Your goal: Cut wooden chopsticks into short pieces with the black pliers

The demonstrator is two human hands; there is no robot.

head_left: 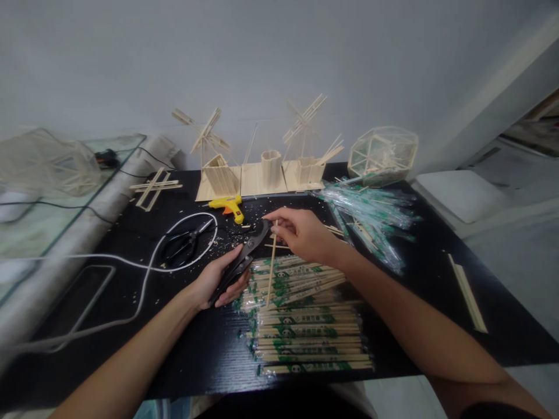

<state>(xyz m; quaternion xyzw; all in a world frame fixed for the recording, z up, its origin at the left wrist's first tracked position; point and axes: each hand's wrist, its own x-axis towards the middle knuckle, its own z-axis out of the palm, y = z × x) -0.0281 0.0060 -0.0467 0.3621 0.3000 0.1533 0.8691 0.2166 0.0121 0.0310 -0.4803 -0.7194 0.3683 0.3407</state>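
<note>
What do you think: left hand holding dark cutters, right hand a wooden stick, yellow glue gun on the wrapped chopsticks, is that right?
Not quite: the head view shows the yellow glue gun on the black table, not the wrapped chopsticks. The left hand does hold cutters, the right hand a stick.

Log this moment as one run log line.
left hand: holds black hand tool | right hand: holds wooden stick | nearby: wrapped chopsticks, yellow glue gun | surface: black table
</note>
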